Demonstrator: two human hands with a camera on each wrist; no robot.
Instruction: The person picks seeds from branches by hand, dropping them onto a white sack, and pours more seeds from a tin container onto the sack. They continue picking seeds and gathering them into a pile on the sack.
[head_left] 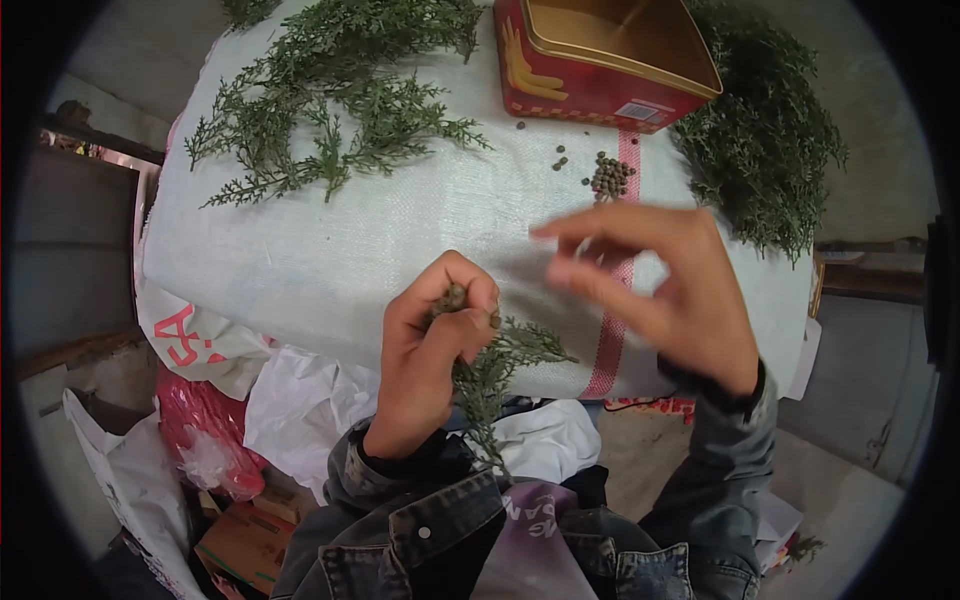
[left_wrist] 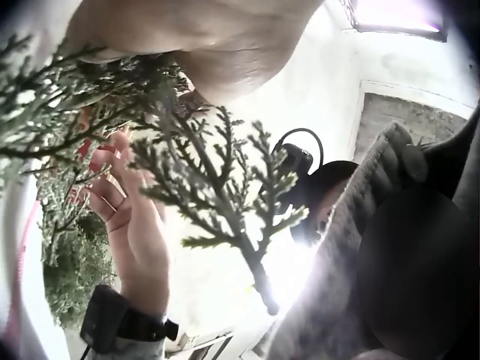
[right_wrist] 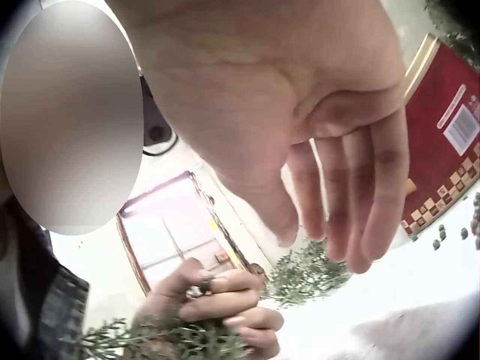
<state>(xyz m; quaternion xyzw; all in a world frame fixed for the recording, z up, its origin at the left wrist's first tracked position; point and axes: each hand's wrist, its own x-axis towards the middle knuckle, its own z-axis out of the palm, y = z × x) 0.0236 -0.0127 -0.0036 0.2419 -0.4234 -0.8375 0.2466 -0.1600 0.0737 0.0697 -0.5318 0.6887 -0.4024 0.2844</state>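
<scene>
My left hand [head_left: 425, 345] grips a green conifer sprig [head_left: 485, 390], its leafy end hanging below the fist toward my lap. Small round brown cones [head_left: 455, 297] show between the thumb and fingers of that hand. Blurred in the head view, my right hand [head_left: 685, 275] is off to the right, above the sack, with thumb and fingers apart. In the right wrist view its fingers [right_wrist: 386, 180] reach down loosely and nothing shows between them. Beyond it, a small pile of round brown cones [head_left: 610, 178] lies on the white woven sack [head_left: 400, 235], a few scattered beside it.
A red tin box [head_left: 590, 85] without a lid stands at the back of the sack. Cut conifer branches [head_left: 340, 115] lie at the left, and another green heap [head_left: 765, 140] at the right. White plastic bags [head_left: 305, 405] and a cardboard box [head_left: 245, 545] are below left.
</scene>
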